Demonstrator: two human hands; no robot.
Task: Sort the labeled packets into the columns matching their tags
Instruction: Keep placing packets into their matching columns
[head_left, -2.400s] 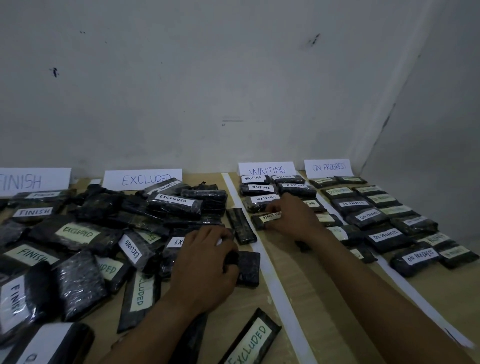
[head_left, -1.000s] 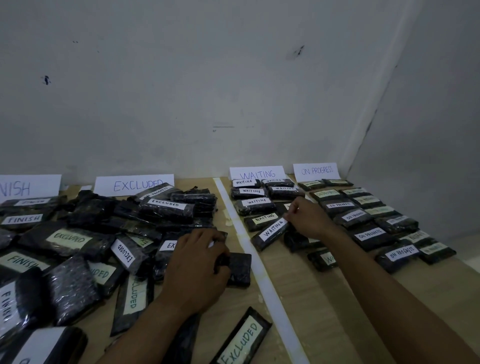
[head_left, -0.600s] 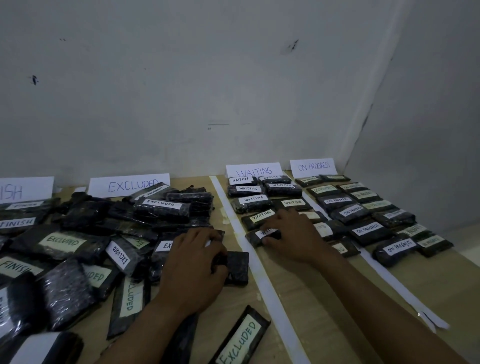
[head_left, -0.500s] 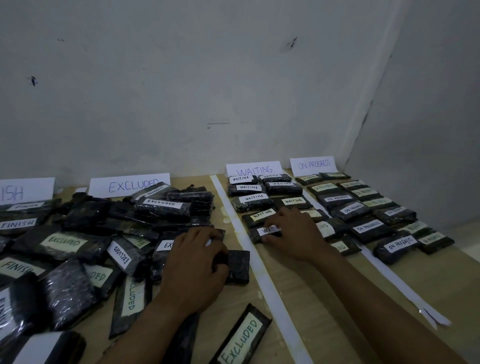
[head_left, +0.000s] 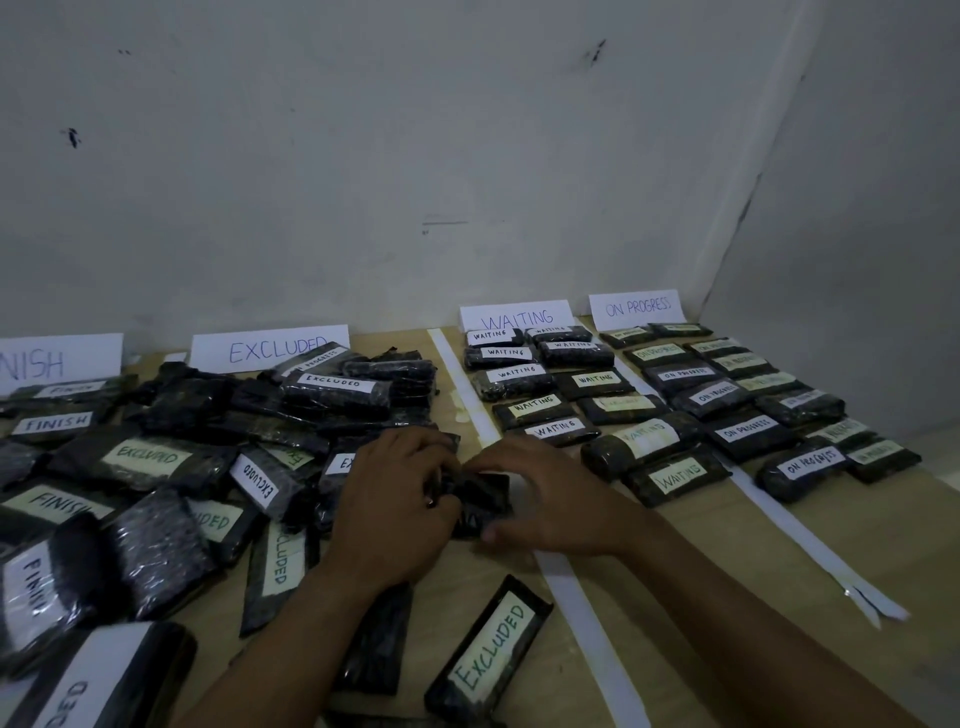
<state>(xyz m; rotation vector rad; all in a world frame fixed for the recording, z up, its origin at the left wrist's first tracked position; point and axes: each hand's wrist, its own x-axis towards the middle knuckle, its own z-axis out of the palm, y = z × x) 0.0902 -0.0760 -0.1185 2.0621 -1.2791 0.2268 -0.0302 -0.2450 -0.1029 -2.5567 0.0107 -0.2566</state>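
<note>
Beside the white tape divider strip (head_left: 587, 623), mid-worktop (head_left: 457, 577), left hand (head_left: 395, 499) and right hand (head_left: 556, 504) grip one black plastic-wrapped packet (head_left: 480, 491), fingers (head_left: 415, 447) curled round it. Tag unseen. Step judged: identification. Next: turn packet, read tag, place in matching column.

Four signs (head_left: 267, 351), two tape strips (head_left: 587, 618), eleven WAITING packets (head_left: 556, 431), about thirteen ON PROGRESS packets (head_left: 750, 431), one dark packet (head_left: 480, 493) between left hand (head_left: 389, 509) and right hand (head_left: 556, 499), jumbled pile (head_left: 208, 415) uncounted
</note>
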